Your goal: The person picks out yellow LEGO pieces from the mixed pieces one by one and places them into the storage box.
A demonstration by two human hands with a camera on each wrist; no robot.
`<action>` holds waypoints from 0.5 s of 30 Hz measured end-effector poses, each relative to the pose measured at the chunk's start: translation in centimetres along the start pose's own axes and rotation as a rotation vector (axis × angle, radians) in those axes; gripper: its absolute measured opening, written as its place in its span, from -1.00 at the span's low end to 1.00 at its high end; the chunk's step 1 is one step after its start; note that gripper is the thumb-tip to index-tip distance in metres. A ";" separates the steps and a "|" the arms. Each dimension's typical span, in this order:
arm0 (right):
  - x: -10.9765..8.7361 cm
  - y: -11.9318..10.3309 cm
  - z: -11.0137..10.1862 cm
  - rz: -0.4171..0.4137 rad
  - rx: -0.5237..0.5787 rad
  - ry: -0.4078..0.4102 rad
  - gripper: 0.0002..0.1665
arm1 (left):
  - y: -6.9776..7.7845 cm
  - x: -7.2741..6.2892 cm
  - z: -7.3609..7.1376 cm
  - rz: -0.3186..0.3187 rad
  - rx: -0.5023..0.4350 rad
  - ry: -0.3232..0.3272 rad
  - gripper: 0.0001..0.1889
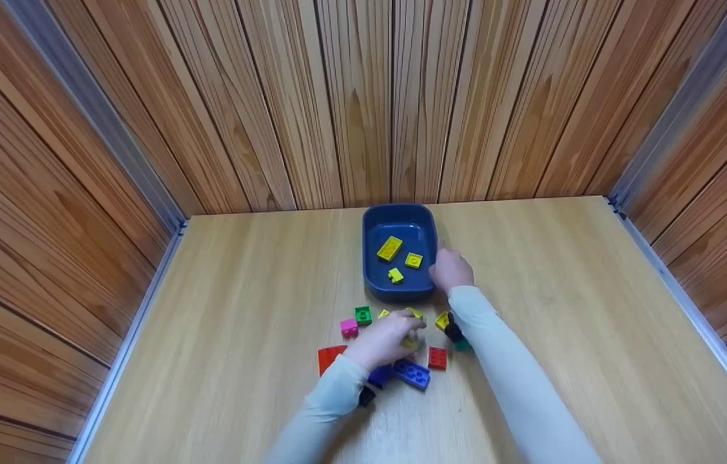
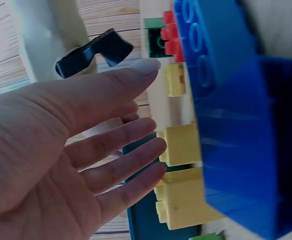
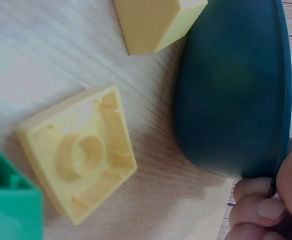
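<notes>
A dark blue plastic tub point(image 1: 396, 295) stands near the back wall with three yellow toy bricks point(image 1: 390, 249) lying in it. At its right side my right hand point(image 1: 452, 267) pinches the rim between thumb and curled fingers, as the right wrist view shows on the tub wall point(image 3: 231, 90). My left hand point(image 1: 384, 341) hovers among loose bricks in front of the tub. Its fingers point(image 2: 130, 160) are loosely extended, their tips close to yellow bricks point(image 2: 186, 200); whether they touch cannot be told. Below the right wrist, a square yellow brick point(image 3: 85, 155) lies hollow side up.
Around the left hand lie a pink brick point(image 1: 349, 328), a green brick point(image 1: 362, 314), a red brick point(image 1: 437, 358), an orange-red brick point(image 1: 329, 356) and blue bricks point(image 1: 411, 374). A black camera point(image 1: 453, 327) sits on the right wrist. Wood-panelled walls point(image 1: 363, 103) enclose the table.
</notes>
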State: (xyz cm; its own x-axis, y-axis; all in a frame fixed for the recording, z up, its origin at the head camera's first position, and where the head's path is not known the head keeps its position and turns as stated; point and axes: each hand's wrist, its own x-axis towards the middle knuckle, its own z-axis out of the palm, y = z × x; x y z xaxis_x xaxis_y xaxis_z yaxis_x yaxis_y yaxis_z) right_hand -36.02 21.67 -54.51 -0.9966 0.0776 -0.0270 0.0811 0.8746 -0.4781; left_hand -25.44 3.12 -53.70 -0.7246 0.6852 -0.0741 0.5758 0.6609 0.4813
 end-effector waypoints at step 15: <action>-0.1 0.0 0.0 0.029 0.035 -0.024 -0.37 | 0.3 0.7 1.8 -0.034 0.136 -0.068 -0.69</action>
State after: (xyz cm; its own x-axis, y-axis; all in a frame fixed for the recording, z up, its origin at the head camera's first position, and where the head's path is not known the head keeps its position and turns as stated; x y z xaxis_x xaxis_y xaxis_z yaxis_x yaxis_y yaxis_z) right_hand -35.95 21.66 -54.51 -0.9939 0.0912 -0.0621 0.1101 0.8549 -0.5070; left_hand -25.11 4.32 -55.21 -0.7198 0.6780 -0.1492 0.6010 0.7161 0.3549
